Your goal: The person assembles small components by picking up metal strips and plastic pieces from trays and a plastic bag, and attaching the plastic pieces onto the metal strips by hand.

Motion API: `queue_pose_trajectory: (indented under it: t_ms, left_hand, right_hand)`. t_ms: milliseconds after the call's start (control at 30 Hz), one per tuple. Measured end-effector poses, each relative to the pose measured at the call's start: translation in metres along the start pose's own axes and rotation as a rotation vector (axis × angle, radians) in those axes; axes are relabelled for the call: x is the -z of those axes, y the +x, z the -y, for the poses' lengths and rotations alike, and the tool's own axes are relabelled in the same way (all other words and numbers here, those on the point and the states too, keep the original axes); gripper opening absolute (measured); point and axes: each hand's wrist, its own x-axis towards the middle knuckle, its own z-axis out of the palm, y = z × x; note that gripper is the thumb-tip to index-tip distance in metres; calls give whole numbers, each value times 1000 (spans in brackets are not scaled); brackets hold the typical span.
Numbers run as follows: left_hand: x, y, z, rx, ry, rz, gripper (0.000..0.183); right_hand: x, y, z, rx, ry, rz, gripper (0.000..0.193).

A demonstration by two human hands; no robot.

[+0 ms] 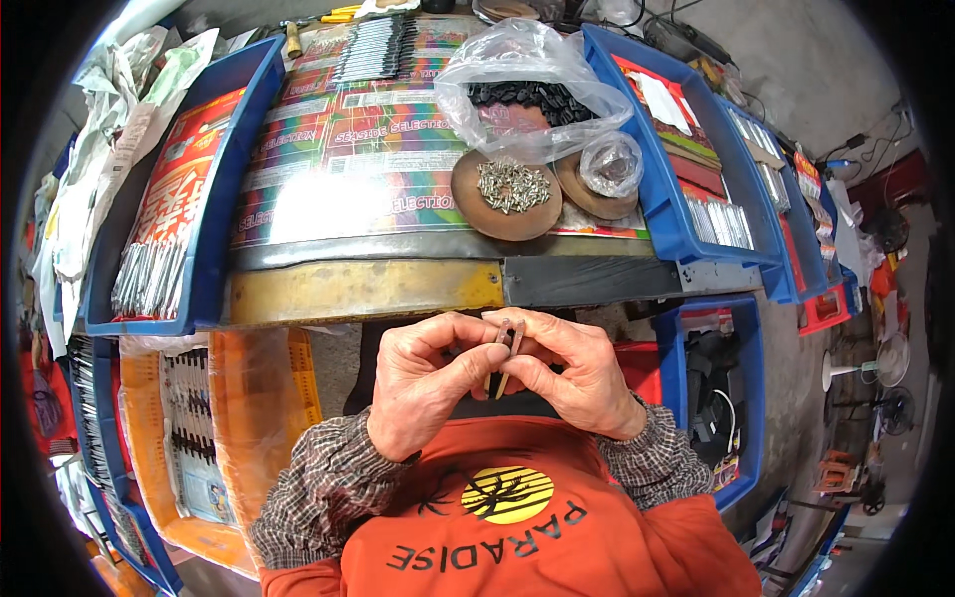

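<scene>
Clips (505,353), two thin metal strips held together, sit pinched between both hands just above the person's chest, below the table edge (368,291). Left hand (423,383) curls closed around their lower part, thumb and forefinger pressed on them, wrist bent inward. Right hand (577,373) closes on them from the other side, fingertips meeting the left's. Both forearms come up from the lower edge in checked sleeves. Further off on the table, a round brown dish (468,204) holds small metal screws (512,184), beside a plastic bag (527,85) of black parts.
</scene>
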Motion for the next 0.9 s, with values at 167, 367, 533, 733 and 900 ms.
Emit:
queue_pose_trajectory:
  t_ms: [167,367,533,733,900]
  left_hand:
    - [-2,1,1,-15,-19,12,12]
    - [0,5,5,-7,-50,37,11]
    - [2,4,8,-1,-98,49,8]
    - [3,6,12,29,-135,51,8]
    - [3,7,15,21,-144,43,8]
  right_hand:
    - [-2,-1,-3,11,-14,-27,38]
    - [-2,0,-3,44,-47,-43,39]
    - [-3,2,-1,19,-64,11,41]
    - [-3,1,-6,-18,-26,19,40]
    - [-3,3,-4,-40,4,34,40]
